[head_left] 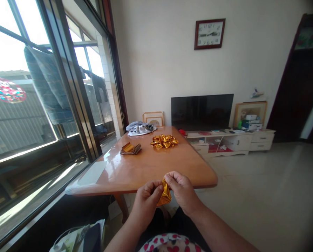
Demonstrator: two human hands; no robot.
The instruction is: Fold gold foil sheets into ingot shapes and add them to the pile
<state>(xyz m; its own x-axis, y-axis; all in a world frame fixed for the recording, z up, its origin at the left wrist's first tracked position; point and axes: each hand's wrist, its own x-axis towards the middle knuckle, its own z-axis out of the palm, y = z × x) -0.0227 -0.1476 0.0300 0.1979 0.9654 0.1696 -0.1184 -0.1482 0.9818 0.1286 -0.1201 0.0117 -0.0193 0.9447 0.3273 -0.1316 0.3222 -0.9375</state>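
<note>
Both hands pinch one gold foil piece [164, 194] between them, left hand [146, 197] low, right hand [181, 187] at its top corner, held off the counter [156, 164] edge, over the lap. Folded pile [164, 141] and flat stack [130, 148] sit farther back, apart. Fold detail too small; fingertips hidden behind foil.

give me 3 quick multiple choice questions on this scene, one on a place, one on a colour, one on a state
1. Where is the heap of folded gold foil pieces?
A on the wooden table
B on the floor
C on the TV stand

2. What colour is the foil piece being held?
A silver
B gold
C red

3. How is that piece held?
A lying loose
B left hand only
C pinched by both hands

Answers:
1 A, it sits on the orange-brown wooden table.
2 B, shiny gold.
3 C, left hand and right hand both grip it.
</note>
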